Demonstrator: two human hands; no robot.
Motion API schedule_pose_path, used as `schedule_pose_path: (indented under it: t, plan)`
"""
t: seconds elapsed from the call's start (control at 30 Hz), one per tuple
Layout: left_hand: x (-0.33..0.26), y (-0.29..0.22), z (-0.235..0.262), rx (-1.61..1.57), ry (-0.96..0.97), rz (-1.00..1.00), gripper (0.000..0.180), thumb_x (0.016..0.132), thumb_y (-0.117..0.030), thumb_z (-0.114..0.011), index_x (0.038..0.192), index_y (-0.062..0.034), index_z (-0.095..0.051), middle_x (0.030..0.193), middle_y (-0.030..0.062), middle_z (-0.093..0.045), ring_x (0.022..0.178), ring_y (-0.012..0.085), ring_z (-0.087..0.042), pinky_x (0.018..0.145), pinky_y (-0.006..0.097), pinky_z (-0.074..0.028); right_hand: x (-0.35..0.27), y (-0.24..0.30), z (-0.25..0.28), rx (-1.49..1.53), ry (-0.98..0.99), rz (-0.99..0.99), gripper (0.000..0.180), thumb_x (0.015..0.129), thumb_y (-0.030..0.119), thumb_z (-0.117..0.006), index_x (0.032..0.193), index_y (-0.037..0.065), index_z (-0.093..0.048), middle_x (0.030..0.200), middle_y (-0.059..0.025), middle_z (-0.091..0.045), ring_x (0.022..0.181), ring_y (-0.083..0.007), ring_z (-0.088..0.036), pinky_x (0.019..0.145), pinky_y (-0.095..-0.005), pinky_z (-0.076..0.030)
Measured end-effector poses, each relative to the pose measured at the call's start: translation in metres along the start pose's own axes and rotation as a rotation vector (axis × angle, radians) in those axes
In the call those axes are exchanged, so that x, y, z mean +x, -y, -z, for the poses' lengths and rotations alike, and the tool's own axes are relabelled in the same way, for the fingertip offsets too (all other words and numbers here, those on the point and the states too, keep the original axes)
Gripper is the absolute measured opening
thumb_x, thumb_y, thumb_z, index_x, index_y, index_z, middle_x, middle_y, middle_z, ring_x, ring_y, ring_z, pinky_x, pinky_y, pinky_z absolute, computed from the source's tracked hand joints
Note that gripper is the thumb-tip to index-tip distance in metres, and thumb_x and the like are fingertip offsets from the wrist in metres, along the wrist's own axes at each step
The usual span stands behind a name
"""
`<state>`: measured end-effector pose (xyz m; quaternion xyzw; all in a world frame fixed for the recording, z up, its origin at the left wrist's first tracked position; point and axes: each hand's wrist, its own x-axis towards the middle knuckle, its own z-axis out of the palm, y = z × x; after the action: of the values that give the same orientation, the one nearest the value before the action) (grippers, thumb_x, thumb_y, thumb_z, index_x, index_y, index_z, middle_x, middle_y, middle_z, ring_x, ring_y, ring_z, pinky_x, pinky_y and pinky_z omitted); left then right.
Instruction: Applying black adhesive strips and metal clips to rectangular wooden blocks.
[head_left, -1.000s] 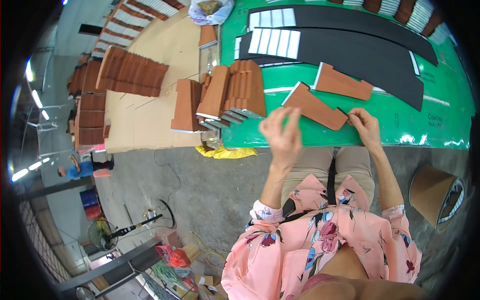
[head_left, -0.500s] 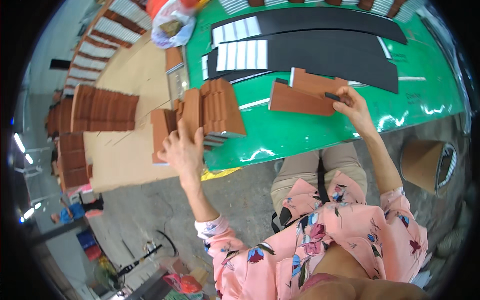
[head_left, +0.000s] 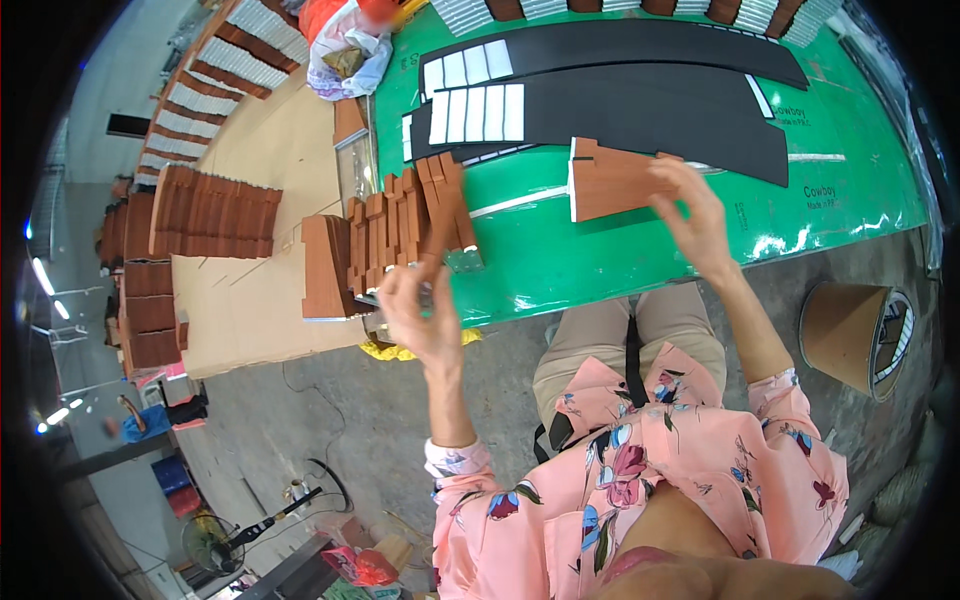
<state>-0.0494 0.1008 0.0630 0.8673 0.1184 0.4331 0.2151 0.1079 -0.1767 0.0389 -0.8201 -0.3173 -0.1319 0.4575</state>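
In the head view, the left hand (head_left: 425, 315) is raised near the middle of the frame, its forearm coming up from the floral sleeve at the lower centre, fingers curled around the lower end of a brown slat (head_left: 441, 225) that leans on a row of upright brown slats (head_left: 395, 235) at the left edge of the green table (head_left: 640, 255). The grip looks closed on that slat, thumb toward the table. The right hand (head_left: 700, 215) reaches further up and to the right, forearm stretched from the lower right, palm down with fingers spread and lightly bent over the right end of a flat brown panel (head_left: 615, 180) lying on the table; it touches the panel without wrapping it. Above the panel lie long black strips (head_left: 650, 105) with white tabs (head_left: 478, 113). At the right edge stands a cardboard drum (head_left: 850, 335) on the floor.
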Motion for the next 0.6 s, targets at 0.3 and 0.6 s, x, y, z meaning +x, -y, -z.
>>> schedule_pose_path:
  t: [0.3,0.6]
  plan:
    - [-0.068,-0.037,-0.085,-0.742,0.206,0.386,0.045,0.065,0.009,-0.074,0.106,-0.0001,-0.055,0.101,0.0091,-0.058,0.090,0.0152,-0.055,0.080,0.028,-0.046,-0.010,0.003,-0.013,-0.049,0.387,0.181,0.036,0.066,0.008,-0.072,0.101,0.006,-0.063,0.103,-0.0082,-0.061,0.098,-0.0271,-0.056,0.082,-0.0361,-0.047]
    - [-0.073,-0.039,-0.106,-0.574,0.365,0.394,0.032,0.068,-0.001,-0.074,0.098,-0.0018,-0.061,0.088,0.0097,-0.063,0.074,0.0166,-0.058,0.067,0.029,-0.046,0.057,0.000,-0.033,-0.085,0.302,0.208,0.020,0.077,0.006,-0.063,0.096,0.005,-0.062,0.097,-0.0087,-0.060,0.090,-0.0264,-0.058,0.076,-0.0383,-0.047]
